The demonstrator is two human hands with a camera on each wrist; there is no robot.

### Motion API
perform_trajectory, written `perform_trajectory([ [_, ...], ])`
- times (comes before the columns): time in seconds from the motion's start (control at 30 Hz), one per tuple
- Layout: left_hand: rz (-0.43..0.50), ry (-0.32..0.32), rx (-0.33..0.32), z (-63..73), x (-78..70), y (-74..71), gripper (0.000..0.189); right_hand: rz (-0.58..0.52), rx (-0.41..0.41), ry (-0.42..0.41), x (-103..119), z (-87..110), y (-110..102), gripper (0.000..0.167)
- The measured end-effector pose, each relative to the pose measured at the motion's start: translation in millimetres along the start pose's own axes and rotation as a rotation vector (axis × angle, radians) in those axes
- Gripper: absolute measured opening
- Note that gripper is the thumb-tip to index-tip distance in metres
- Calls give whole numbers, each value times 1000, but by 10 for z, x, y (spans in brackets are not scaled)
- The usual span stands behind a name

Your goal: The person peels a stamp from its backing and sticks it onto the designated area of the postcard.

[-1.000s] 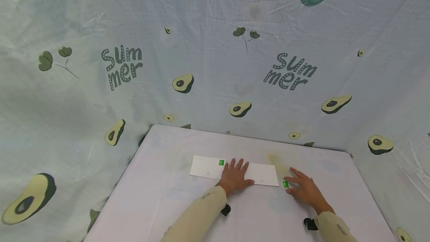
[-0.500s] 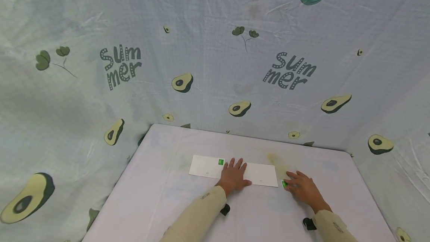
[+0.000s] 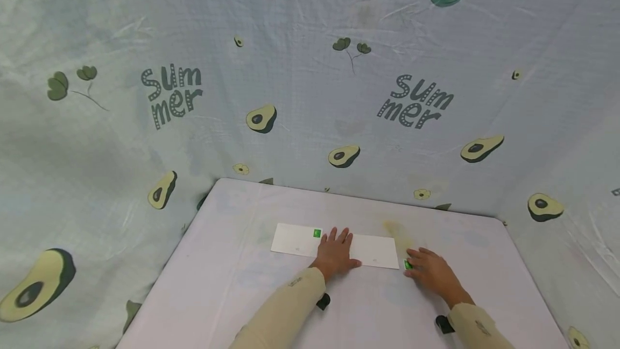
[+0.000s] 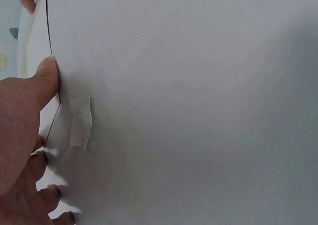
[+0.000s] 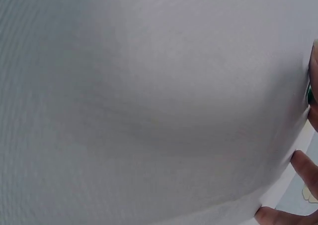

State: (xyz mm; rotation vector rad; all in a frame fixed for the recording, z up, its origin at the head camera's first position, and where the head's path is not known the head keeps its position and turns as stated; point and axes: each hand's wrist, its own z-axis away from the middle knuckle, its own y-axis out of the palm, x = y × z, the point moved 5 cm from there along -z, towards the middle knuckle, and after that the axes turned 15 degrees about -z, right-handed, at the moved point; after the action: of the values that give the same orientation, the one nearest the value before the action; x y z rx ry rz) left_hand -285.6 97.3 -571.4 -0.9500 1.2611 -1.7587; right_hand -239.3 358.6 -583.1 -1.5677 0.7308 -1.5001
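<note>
I've narrowed the right hand (image 3: 433, 273), bringing the green sticker (image 3: 407, 265) within grasp, pinch unclear; left hand (image 3: 335, 255) spreads over white paper (image 3: 375, 250).

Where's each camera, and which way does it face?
Head: on the head, facing forward and down at the table; left hand, right hand, sleeves show.
Left wrist: on that wrist, facing the table; left hand at left, right hand top left.
Right wrist: likewise; right hand at right.
Head and left wrist share both hands, white paper.
</note>
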Motion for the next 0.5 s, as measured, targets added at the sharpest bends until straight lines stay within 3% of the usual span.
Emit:
perform_trajectory([
  [0.33, 0, 4, -19, -6, 3, 19, 84, 197, -38, -161, 126, -14, 16, 36],
  [0.5, 1, 10, -20, -1, -2, 10, 84, 238, -35, -168, 164, -2, 16, 35],
])
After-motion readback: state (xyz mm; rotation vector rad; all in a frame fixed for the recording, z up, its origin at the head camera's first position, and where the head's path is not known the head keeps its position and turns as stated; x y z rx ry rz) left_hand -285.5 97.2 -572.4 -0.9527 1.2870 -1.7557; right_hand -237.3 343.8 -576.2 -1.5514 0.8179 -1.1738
